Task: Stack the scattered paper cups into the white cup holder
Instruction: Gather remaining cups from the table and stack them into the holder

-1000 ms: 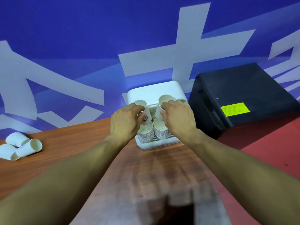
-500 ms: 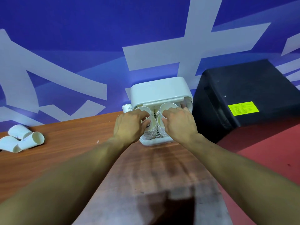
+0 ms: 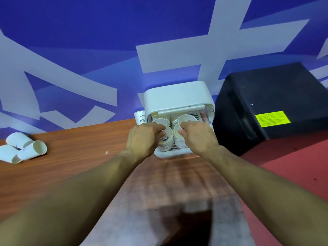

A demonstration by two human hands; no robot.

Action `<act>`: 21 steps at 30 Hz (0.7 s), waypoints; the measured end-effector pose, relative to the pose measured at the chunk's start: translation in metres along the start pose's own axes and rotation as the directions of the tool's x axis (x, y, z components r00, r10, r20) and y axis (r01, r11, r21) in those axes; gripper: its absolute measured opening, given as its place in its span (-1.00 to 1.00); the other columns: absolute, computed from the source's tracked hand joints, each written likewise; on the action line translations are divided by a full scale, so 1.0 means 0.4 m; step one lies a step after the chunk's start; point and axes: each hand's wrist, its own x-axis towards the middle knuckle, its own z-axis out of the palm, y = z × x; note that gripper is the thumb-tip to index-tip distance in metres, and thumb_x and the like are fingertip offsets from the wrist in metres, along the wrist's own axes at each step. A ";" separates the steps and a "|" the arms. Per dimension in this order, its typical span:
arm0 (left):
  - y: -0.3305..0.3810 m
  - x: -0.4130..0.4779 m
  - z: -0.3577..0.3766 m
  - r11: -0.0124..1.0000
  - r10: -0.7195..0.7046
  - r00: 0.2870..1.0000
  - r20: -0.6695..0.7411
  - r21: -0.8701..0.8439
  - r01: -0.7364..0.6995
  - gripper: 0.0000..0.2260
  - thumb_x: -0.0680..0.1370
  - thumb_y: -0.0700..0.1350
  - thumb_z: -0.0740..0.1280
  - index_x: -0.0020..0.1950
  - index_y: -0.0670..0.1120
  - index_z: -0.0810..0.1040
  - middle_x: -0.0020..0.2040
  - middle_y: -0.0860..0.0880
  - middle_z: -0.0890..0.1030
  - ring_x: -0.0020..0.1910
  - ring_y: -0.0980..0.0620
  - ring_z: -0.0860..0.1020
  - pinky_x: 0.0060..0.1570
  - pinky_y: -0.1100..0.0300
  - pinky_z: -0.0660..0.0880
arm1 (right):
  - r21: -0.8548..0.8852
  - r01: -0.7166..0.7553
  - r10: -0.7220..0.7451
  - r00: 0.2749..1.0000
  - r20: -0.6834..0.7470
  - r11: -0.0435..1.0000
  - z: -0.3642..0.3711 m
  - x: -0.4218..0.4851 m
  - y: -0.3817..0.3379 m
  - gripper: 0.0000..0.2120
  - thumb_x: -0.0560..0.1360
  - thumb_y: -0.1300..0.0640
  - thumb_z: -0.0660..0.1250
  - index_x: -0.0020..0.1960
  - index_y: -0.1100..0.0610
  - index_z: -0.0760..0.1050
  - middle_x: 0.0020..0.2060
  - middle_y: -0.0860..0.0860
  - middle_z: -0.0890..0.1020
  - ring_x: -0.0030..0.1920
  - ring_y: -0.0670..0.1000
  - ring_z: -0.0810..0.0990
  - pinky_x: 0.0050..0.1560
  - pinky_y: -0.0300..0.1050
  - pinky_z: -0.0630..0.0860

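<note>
- we see left hand (image 3: 143, 137) pinching the rim of left cup (image 3: 159, 122), fingers curled over the lip; right hand (image 3: 197, 137) has the same grip on right cup (image 3: 187, 118)
- both cups are mouth-up in the open front of white cup holder (image 3: 177, 95), each over its own pile: left stack (image 3: 166, 145) and right stack (image 3: 179, 144); can't tell how deep they're seated, hands cover the walls
- left to do: three loose cups (image 3: 23, 148) lie on their sides at far left of table (image 3: 79, 148), well apart from the holder; upright cup (image 3: 140, 118) is just beside the holder's left wall
- handling, our guess: thin paper, v. light, empty; walls dent w/ any squeeze and the rolled rim is the stiff part, so we'd hold at the rim or lightly round the upper wall
- nested cups prob. wedge, so we'd press straight down, no twist, else the stack tips
- side-lying ones likely roll easy; we'd grab across the body near the mouth
- black box (image 3: 275, 103) is right of the holder, not involved
</note>
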 end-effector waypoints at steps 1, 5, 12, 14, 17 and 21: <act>-0.001 -0.001 0.006 1.000 -0.004 1.000 0.005 -0.003 0.005 -0.82 0.60 0.10 0.22 0.05 0.07 0.57 -0.03 0.07 0.65 -0.08 -0.09 0.58 -0.22 0.07 0.49 | 0.009 0.010 -0.010 1.000 0.000 1.000 0.002 0.000 0.001 -0.74 0.63 -0.03 0.13 -0.19 0.04 0.25 -0.30 0.00 0.41 -0.17 0.23 0.55 0.04 0.16 0.47; 0.000 0.002 0.029 1.000 -0.017 0.999 0.029 0.007 0.016 -0.80 0.60 0.12 0.19 0.04 0.07 0.53 -0.07 0.07 0.62 -0.12 -0.11 0.57 -0.27 0.09 0.47 | -0.022 0.067 -0.067 0.998 -0.014 0.998 0.007 0.009 -0.001 -0.76 0.66 -0.01 0.08 -0.15 0.05 0.30 -0.18 0.08 0.56 -0.15 0.21 0.56 -0.24 -0.03 0.29; -0.004 0.010 0.064 0.999 -0.049 0.995 0.090 -0.003 0.049 -0.80 0.61 0.13 0.20 0.08 0.14 0.59 -0.04 0.09 0.64 -0.03 -0.07 0.57 -0.27 0.15 0.38 | -0.095 0.120 -0.109 0.988 0.106 0.988 0.027 0.017 -0.009 -0.70 0.67 0.01 0.05 0.03 0.14 0.48 -0.07 0.10 0.59 -0.07 0.20 0.56 -0.14 -0.02 0.35; -0.006 0.007 0.075 0.995 -0.093 0.990 0.108 -0.027 0.097 -0.81 0.60 0.15 0.23 0.10 0.18 0.60 0.00 0.11 0.64 0.01 -0.05 0.57 -0.24 0.16 0.37 | -0.078 0.098 -0.088 0.988 0.130 0.992 0.030 0.020 -0.010 -0.70 0.66 0.00 0.06 0.03 0.15 0.49 -0.08 0.10 0.59 -0.06 0.20 0.56 -0.17 -0.06 0.29; -0.004 0.003 0.083 0.993 -0.114 0.987 0.110 -0.028 0.117 -0.79 0.58 0.16 0.25 0.06 0.13 0.61 -0.01 0.09 0.64 0.00 -0.03 0.57 -0.20 0.13 0.42 | -0.052 0.083 -0.076 0.989 0.128 0.995 0.040 0.025 -0.010 -0.72 0.65 -0.01 0.09 -0.01 0.13 0.50 -0.14 0.09 0.57 -0.06 0.19 0.55 -0.19 -0.07 0.28; 0.015 0.009 0.086 0.997 -0.077 0.991 0.111 0.002 0.077 -0.75 0.60 0.15 0.21 0.04 0.06 0.61 -0.04 0.05 0.63 -0.04 -0.03 0.57 -0.19 0.09 0.45 | -0.006 0.036 -0.035 0.992 0.120 0.999 0.056 0.037 -0.005 -0.74 0.64 -0.04 0.13 -0.15 0.05 0.44 -0.21 0.07 0.52 -0.07 0.17 0.54 -0.20 -0.10 0.25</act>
